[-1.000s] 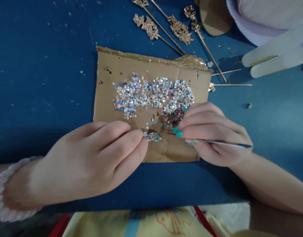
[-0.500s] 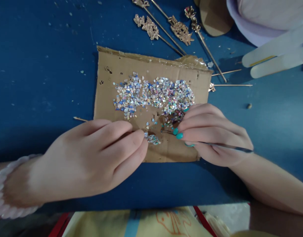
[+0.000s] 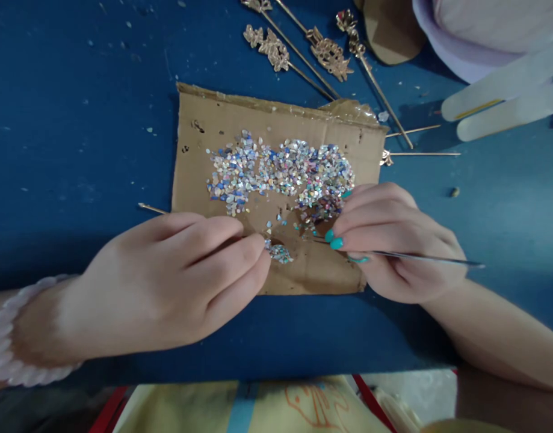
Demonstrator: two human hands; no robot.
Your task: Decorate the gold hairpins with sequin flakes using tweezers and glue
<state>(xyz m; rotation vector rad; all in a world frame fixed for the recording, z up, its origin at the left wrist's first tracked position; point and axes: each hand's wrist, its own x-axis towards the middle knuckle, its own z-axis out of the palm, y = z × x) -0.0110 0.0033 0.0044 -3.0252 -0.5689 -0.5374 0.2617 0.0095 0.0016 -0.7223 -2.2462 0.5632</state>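
My left hand (image 3: 181,282) is closed in a pinch on a hairpin (image 3: 280,252). Shiny chips cover the hairpin's head, which sticks out right of the fingertips; its thin metal stem shows left of the knuckles, the part between being hidden. In my closed right hand (image 3: 393,246) are slim metal tweezers (image 3: 432,260), lying across the palm with the tips pointing left, slightly apart from the hairpin's head. Many small iridescent shell chips (image 3: 285,168) lie spread on a cardboard piece (image 3: 195,186) under both hands. Whether the tips hold a chip is too small to tell.
Several gold-coloured hairpins (image 3: 330,55) with ornate heads lie beyond the cardboard. Two whitish translucent bottles (image 3: 493,108) lie at the right, near a pale purple container (image 3: 457,57). Small crumbs dot the blue table (image 3: 77,150).
My right hand, with the tweezers, has shifted slightly right, away from the hairpin's head. The tweezers lie at a flatter angle. My left hand has barely moved.
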